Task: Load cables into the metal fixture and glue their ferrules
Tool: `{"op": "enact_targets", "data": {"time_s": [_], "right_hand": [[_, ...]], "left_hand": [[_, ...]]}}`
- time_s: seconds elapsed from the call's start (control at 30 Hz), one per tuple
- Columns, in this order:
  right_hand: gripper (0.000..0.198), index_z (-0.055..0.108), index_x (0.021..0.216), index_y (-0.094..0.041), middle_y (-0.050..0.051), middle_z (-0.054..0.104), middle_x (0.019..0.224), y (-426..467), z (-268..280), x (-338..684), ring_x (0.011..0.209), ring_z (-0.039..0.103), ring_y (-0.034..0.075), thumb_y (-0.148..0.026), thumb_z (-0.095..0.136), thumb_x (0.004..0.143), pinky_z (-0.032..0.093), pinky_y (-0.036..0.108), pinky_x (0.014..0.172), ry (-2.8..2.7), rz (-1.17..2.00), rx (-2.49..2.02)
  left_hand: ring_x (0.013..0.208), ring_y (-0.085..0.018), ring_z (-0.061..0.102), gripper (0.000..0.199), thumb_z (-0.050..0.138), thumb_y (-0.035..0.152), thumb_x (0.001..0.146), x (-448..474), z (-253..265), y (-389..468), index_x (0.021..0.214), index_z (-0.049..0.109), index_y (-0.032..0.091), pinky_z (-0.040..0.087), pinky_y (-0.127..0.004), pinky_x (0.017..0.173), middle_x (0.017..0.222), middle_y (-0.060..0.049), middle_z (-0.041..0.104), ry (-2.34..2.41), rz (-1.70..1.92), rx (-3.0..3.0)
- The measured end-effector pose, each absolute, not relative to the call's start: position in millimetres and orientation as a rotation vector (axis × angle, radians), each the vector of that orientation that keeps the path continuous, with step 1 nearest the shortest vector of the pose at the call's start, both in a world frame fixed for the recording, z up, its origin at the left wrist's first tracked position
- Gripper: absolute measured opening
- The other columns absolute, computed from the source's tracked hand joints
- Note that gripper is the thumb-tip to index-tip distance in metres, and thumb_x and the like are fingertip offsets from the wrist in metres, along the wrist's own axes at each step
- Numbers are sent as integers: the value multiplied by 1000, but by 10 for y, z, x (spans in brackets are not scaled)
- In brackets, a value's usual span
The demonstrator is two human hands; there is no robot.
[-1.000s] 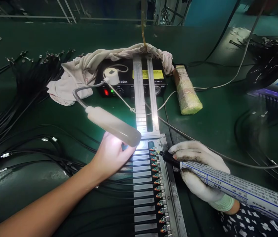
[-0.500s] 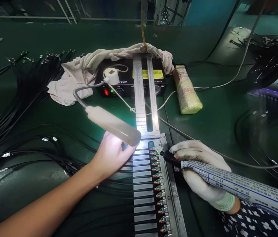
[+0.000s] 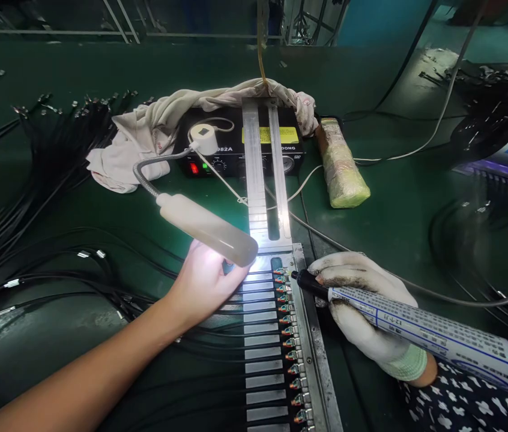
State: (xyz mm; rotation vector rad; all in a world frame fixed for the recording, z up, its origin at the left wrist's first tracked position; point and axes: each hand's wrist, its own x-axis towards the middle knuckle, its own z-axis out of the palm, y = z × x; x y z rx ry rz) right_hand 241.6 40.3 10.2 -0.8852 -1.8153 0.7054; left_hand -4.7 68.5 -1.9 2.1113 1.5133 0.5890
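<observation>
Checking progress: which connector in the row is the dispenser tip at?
The top connector of the row, nearest the lamp; the dispenser tip meets it, the others lie below.

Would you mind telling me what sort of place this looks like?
Probably an electronics or cable assembly workbench in a factory. A metal fixture holds a row of cable connectors, the gloved right hand holds a glue syringe to them, and bundles of black cables lie on the green bench.

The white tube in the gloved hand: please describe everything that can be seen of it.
The tube is long and white, with blue lines and small dark print, and looks like plastic. Its black nozzle points left at the top connectors of the metal fixture. The gloved right hand grips it near the nozzle, lying nearly flat.
</observation>
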Motion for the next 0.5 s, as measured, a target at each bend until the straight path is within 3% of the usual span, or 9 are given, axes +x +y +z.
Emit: {"op": "enact_targets", "data": {"time_s": [0.5], "right_hand": [[24,67,95,-16,7,68,98,383,126,2426,90,66,20,-8,63,72,57,32,80,-1831,702,-901]], "left_hand": [[69,-15,48,14,55,32,87,-52,-19,684,82,58,20,39,-33,70,68,3,47,1501,602,2115]]}}
